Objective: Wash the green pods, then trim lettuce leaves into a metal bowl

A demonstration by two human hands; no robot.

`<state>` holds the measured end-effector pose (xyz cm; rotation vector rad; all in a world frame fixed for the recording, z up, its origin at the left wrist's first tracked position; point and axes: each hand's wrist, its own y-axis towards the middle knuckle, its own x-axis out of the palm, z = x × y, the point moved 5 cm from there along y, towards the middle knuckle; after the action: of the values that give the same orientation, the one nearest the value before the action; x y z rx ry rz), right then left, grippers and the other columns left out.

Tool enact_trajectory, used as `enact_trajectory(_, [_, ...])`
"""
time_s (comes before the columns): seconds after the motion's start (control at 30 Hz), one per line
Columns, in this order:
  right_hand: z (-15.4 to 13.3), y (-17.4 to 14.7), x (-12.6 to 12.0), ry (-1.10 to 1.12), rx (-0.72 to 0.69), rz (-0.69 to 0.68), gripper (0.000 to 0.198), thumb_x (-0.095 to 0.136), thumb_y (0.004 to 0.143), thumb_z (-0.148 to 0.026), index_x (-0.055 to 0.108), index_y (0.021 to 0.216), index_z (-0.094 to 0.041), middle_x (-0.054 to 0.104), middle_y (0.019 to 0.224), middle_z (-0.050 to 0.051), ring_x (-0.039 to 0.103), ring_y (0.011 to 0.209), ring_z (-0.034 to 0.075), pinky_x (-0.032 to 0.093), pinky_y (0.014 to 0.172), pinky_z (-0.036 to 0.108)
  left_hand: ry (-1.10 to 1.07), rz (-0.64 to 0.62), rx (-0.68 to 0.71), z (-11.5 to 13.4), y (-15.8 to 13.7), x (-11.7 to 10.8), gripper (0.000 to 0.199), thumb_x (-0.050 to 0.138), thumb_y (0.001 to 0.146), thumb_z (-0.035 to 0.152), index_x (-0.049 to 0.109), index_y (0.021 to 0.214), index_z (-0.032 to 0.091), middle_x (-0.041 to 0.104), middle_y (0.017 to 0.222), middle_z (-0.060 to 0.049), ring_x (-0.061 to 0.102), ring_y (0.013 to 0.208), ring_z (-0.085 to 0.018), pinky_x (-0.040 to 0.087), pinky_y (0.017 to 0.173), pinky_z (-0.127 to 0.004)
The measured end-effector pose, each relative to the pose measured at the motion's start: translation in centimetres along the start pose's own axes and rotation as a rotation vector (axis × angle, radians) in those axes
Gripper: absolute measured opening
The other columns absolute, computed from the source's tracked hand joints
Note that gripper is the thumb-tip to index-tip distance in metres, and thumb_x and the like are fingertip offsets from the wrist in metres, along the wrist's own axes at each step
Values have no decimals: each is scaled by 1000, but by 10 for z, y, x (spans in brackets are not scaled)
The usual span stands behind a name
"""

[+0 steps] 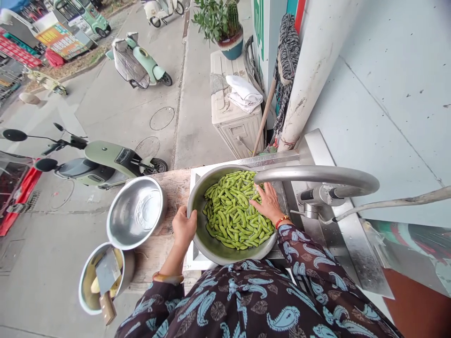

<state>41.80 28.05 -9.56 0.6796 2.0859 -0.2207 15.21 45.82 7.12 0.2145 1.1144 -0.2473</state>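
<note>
Head | left fingers (192,219): gripping basin (199,202) | right fingers (269,190): apart, over pods (229,211) | sign lettering (62,37): blurred

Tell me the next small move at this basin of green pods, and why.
Probably sweep the right grip gently through the green pods: its fingers are spread at their right side, while the left grip holds the opposite rim of the basin, which should help steady it.
</note>
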Motion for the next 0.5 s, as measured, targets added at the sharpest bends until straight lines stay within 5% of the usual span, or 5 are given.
enact_trajectory(0.5, [5,-1,9,51,12,10,76,53,89,-60,34,154,-26,17,165,11,22,148,39,24,118,58,-39,-12,-8,11,0,-4,16,56,76,38,54,76,22,61,68,0,57,67,-20,40,65,-30])
